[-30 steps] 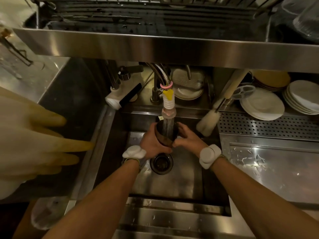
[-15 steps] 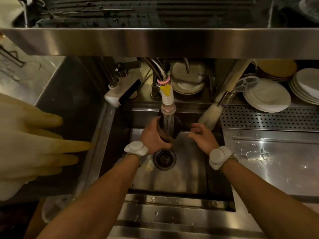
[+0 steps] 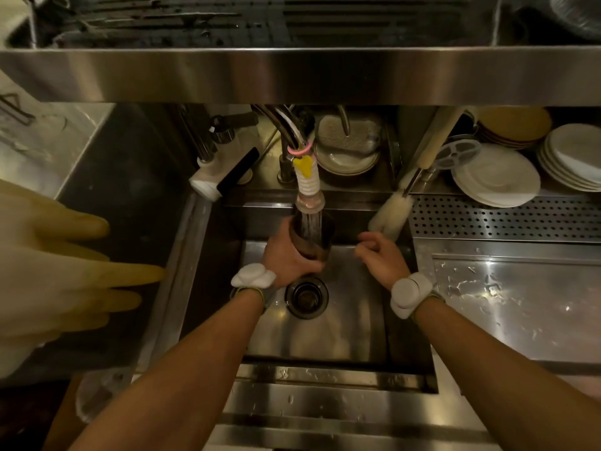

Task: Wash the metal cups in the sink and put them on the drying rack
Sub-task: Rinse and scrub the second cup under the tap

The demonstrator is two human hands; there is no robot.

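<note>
Head view. The metal cup (image 3: 313, 237) is dark against the dark sink (image 3: 325, 340). The fingers of the left hand (image 3: 286, 260) and the falling water cover much of it, so its rim and base are hard to make out. A steel shelf edge (image 3: 292, 74) crosses the frame and hides the upper tap pipes. Above it the drying rack (image 3: 227, 24) shows only as dim slats, cut off at the top. Pale rubber gloves (image 3: 48, 265) at the left are blurred and cropped by the frame edge, and both forearms run out at the bottom.

The cup is held over the basin with its mouth directly beneath the tap nozzle (image 3: 309, 198), whose stream runs into it. It sits above and just behind the drain (image 3: 306, 297). The left hand grasps it from the left side, fingers wrapped round its wall. The right hand (image 3: 380, 260) is to the right of the cup and apart from it, fingers loosely curled and holding nothing, near the head of a bottle brush (image 3: 390, 216). Stacked plates (image 3: 496, 180) lie at the far right
</note>
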